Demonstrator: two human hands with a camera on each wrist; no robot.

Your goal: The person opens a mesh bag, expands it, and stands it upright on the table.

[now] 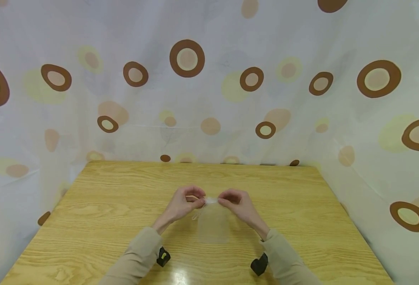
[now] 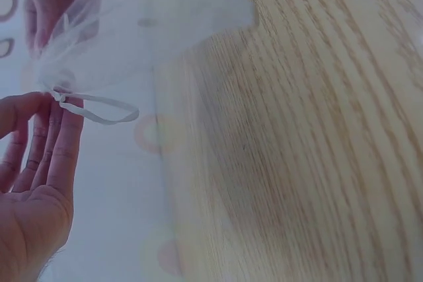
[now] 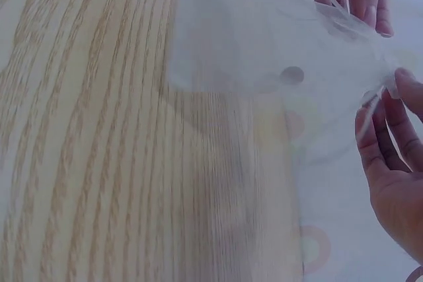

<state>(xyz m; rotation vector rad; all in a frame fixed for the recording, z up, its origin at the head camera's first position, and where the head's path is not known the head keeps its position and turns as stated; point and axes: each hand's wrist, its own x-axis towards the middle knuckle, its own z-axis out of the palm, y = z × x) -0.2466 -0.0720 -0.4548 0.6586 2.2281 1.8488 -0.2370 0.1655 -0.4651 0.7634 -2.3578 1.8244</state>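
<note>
A sheer white drawstring pouch (image 1: 213, 225) hangs between the two hands over the middle of the table, its gathered mouth at the top. My left hand (image 1: 186, 202) pinches one corner of the mouth between thumb and fingers. At the opposite corner, my right hand (image 1: 242, 206) pinches it the same way. A loop of white drawstring (image 2: 109, 111) sticks out beside the left fingertips in the left wrist view. Through the thin fabric (image 3: 225, 44) in the right wrist view, the background shows.
The wood-grain table (image 1: 116, 206) spreads around both hands. Behind it and along both sides hangs a white curtain (image 1: 209, 99) with brown rings and pale dots. Dark wrist cameras (image 1: 163, 256) sit at the sleeves.
</note>
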